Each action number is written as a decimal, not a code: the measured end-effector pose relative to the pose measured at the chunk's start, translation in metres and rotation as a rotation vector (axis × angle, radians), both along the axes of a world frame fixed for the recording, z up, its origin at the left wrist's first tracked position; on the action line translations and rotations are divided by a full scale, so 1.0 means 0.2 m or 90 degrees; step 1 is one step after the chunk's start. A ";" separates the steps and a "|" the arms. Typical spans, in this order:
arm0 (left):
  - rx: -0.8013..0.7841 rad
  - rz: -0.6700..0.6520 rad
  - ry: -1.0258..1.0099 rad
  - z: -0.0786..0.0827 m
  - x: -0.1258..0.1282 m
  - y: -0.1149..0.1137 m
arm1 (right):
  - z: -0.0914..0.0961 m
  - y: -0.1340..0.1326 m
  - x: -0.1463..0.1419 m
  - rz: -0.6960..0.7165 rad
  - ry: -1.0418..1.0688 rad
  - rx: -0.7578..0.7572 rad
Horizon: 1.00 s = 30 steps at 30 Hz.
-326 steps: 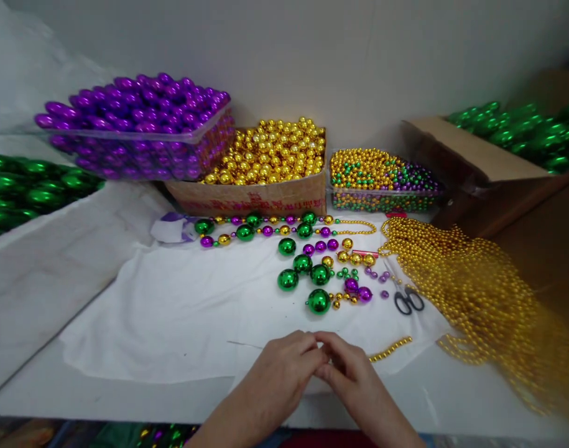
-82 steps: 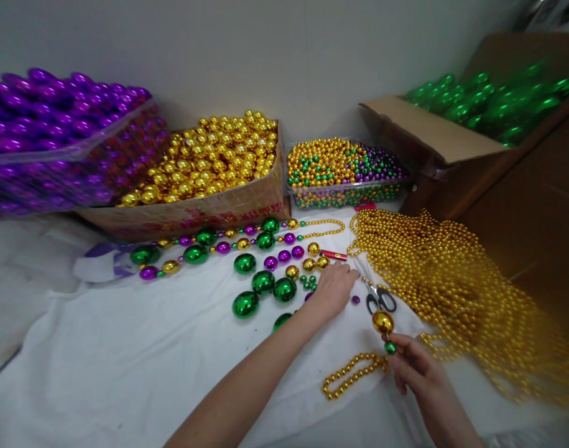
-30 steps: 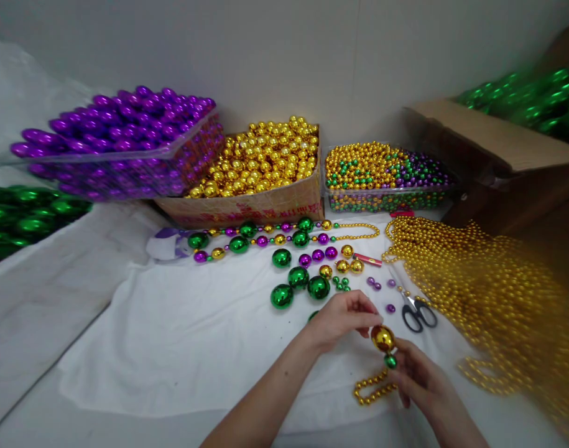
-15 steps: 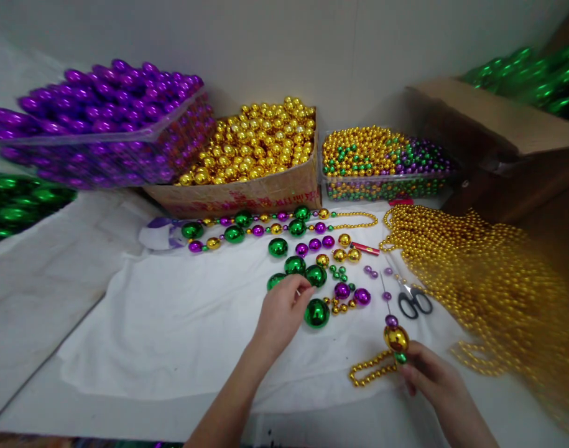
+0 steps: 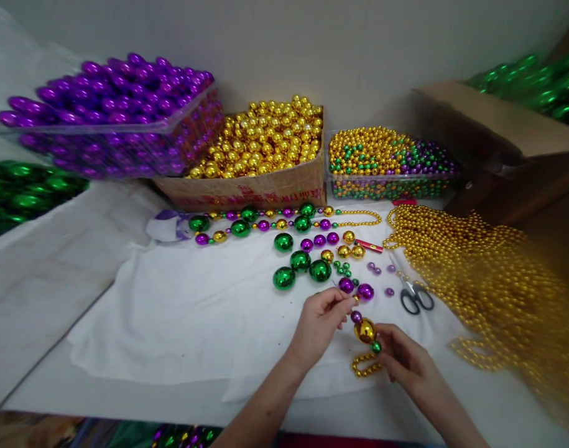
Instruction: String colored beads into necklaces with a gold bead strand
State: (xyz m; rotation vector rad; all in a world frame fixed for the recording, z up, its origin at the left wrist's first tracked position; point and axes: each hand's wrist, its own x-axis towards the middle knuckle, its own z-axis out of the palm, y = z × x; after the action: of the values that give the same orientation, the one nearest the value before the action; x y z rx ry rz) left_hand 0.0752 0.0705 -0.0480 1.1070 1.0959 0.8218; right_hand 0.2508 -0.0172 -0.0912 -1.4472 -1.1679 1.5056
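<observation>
My right hand (image 5: 408, 361) is closed on a bead strand near its large gold bead (image 5: 365, 331) and a small green bead (image 5: 376, 347). A loop of small gold beads (image 5: 365, 367) hangs below. Further up the strand is a purple bead (image 5: 356, 317). My left hand (image 5: 319, 323) pinches at the strand's upper end, a small gold bead (image 5: 356, 299) at its fingertips. A thin needle (image 5: 335, 287) pokes out beyond those fingers. Two purple balls (image 5: 365, 291) lie just past the left fingertips. Several large green balls (image 5: 300, 261) lie farther back.
A finished-looking necklace (image 5: 240, 228) stretches across the white cloth (image 5: 172, 311). Black-handled scissors (image 5: 417, 298) and a red stick (image 5: 369, 246) lie at right, beside heaped gold bead chains (image 5: 480, 280). Behind stand a purple-bead bin (image 5: 172, 124), gold-bead carton (image 5: 247, 190) and mixed-bead bin (image 5: 387, 180).
My left hand has moved right from the green balls to the strand's upper end. My right hand has shifted left with the strand, whose needle now tilts left.
</observation>
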 end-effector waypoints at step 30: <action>0.167 0.068 0.127 -0.10 -0.23 0.05 | 0.05 0.25 -0.13 -0.063 -0.118 0.098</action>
State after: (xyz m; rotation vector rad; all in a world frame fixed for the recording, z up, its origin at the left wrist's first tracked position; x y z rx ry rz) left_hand 0.0285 0.0805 -0.0682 1.3815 1.2469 0.9756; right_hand 0.2241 0.0328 -0.0812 -1.5398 -1.2736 1.2071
